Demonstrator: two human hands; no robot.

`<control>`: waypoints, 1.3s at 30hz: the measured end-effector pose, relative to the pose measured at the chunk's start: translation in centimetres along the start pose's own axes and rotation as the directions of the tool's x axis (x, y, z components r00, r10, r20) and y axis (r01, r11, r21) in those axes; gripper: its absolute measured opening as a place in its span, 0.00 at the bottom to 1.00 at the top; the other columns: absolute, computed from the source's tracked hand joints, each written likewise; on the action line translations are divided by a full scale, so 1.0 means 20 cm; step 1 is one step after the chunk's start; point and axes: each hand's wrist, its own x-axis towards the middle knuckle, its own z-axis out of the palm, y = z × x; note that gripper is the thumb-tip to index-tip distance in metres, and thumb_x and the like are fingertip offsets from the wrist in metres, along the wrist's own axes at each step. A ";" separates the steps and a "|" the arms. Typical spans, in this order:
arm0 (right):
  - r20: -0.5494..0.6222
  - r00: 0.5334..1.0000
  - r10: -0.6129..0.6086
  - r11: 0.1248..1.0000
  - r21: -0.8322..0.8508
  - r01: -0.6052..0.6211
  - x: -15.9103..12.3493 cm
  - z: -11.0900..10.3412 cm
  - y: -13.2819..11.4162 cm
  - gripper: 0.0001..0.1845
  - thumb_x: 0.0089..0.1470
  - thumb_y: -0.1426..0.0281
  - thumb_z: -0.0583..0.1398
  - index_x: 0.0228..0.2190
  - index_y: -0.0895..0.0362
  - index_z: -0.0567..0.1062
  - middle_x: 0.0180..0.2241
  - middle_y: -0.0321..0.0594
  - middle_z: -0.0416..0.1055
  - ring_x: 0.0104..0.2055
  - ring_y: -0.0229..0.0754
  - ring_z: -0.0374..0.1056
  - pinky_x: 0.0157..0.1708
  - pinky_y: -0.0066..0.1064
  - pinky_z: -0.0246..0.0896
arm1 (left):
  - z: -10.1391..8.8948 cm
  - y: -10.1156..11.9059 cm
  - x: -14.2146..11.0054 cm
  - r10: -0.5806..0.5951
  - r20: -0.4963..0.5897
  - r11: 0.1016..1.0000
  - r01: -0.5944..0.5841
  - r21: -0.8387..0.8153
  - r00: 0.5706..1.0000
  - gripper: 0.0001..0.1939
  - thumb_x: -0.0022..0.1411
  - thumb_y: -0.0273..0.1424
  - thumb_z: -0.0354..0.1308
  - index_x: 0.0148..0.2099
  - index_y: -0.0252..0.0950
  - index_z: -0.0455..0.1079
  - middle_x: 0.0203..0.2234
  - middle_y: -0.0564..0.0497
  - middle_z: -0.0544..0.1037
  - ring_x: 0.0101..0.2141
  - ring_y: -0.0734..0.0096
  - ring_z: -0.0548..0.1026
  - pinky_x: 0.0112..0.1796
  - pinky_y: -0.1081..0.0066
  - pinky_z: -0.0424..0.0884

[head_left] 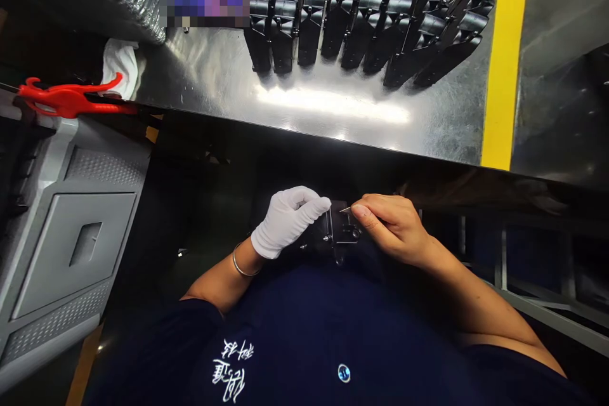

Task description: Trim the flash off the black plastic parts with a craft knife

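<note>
Two hands, left hand (pixel 288 221) and right hand (pixel 392 228), gripping black part (pixel 340 231)

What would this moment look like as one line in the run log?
left hand: gloved, holding black part | right hand: bare, thin blade at part's edge | table: rows of black parts

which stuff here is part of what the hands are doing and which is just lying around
In hand: black plastic part, gloved left hand, bare right hand, small blade.
Lying about: rows of black parts, red clamp, white cloth, grey bin.
</note>
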 end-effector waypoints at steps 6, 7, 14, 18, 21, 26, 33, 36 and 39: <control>0.013 1.000 0.015 0.998 0.058 -0.016 0.00 0.00 -0.01 0.19 0.67 0.75 0.53 0.22 0.57 0.62 0.19 0.31 0.55 0.19 0.31 0.50 0.19 0.26 0.48 | 0.01 0.00 -0.01 0.023 -0.030 1.000 -0.024 -0.021 0.999 0.21 0.53 0.47 0.65 0.23 0.34 0.70 0.17 0.55 0.70 0.21 0.77 0.66 0.25 0.74 0.64; 0.019 1.000 0.009 0.998 0.063 -0.010 0.00 0.00 -0.01 0.19 0.67 0.75 0.53 0.22 0.57 0.63 0.19 0.31 0.55 0.19 0.31 0.51 0.20 0.26 0.48 | 0.02 0.00 -0.01 0.013 -0.036 1.000 -0.014 -0.024 0.999 0.21 0.53 0.48 0.65 0.23 0.34 0.70 0.17 0.54 0.70 0.21 0.77 0.66 0.24 0.74 0.64; 0.028 0.999 -0.044 0.999 0.025 0.043 -0.01 0.00 0.00 0.15 0.66 0.75 0.53 0.26 0.58 0.68 0.21 0.34 0.61 0.21 0.33 0.57 0.23 0.26 0.52 | 0.00 0.01 0.01 0.020 -0.049 0.999 -0.022 -0.040 0.999 0.22 0.52 0.48 0.65 0.23 0.34 0.70 0.17 0.55 0.70 0.21 0.77 0.65 0.24 0.74 0.64; 0.022 0.999 -0.033 0.999 0.009 0.033 -0.01 -0.01 0.00 0.16 0.67 0.74 0.52 0.26 0.58 0.68 0.20 0.33 0.60 0.21 0.33 0.56 0.23 0.27 0.52 | 0.00 0.02 0.01 0.026 -0.026 0.999 -0.026 -0.019 0.999 0.22 0.52 0.48 0.66 0.23 0.34 0.70 0.17 0.54 0.69 0.21 0.77 0.66 0.24 0.74 0.64; 0.092 0.995 -0.037 0.993 0.113 0.027 0.00 -0.02 0.00 0.16 0.67 0.74 0.53 0.25 0.57 0.66 0.20 0.33 0.59 0.21 0.33 0.55 0.22 0.27 0.51 | 0.00 0.02 0.01 0.033 -0.026 0.999 -0.034 -0.009 0.999 0.21 0.52 0.47 0.66 0.22 0.34 0.70 0.17 0.54 0.70 0.21 0.77 0.66 0.24 0.74 0.64; 0.162 0.986 -0.027 0.932 0.361 -0.033 -0.01 -0.04 0.00 0.17 0.67 0.75 0.51 0.25 0.57 0.66 0.19 0.32 0.57 0.20 0.32 0.54 0.20 0.26 0.50 | 0.00 0.02 0.01 0.066 -0.007 0.998 -0.066 -0.001 0.998 0.22 0.52 0.48 0.66 0.23 0.34 0.70 0.17 0.54 0.70 0.21 0.77 0.66 0.23 0.74 0.63; -0.015 0.995 -0.101 0.994 0.030 0.101 0.00 -0.01 0.00 0.13 0.66 0.76 0.53 0.28 0.58 0.70 0.20 0.34 0.61 0.21 0.34 0.57 0.22 0.27 0.52 | -0.01 0.00 0.03 0.065 -0.050 0.998 -0.066 -0.011 0.997 0.22 0.53 0.49 0.65 0.23 0.34 0.70 0.17 0.54 0.70 0.21 0.77 0.66 0.24 0.74 0.64; -0.027 0.994 -0.105 0.994 0.009 0.105 0.01 -0.01 0.00 0.13 0.65 0.77 0.53 0.28 0.58 0.70 0.20 0.34 0.60 0.21 0.34 0.57 0.22 0.27 0.52 | 0.00 0.00 0.02 0.063 -0.050 0.998 -0.063 -0.013 0.997 0.22 0.53 0.48 0.65 0.22 0.34 0.69 0.16 0.55 0.70 0.21 0.77 0.66 0.24 0.74 0.64; -0.015 0.995 -0.101 0.995 0.009 0.102 0.00 -0.01 0.00 0.12 0.64 0.77 0.53 0.28 0.58 0.70 0.20 0.34 0.61 0.21 0.34 0.57 0.22 0.27 0.52 | 0.00 0.00 0.02 0.042 -0.053 0.999 -0.043 -0.016 0.998 0.23 0.53 0.50 0.65 0.22 0.35 0.70 0.16 0.55 0.70 0.21 0.76 0.66 0.24 0.73 0.64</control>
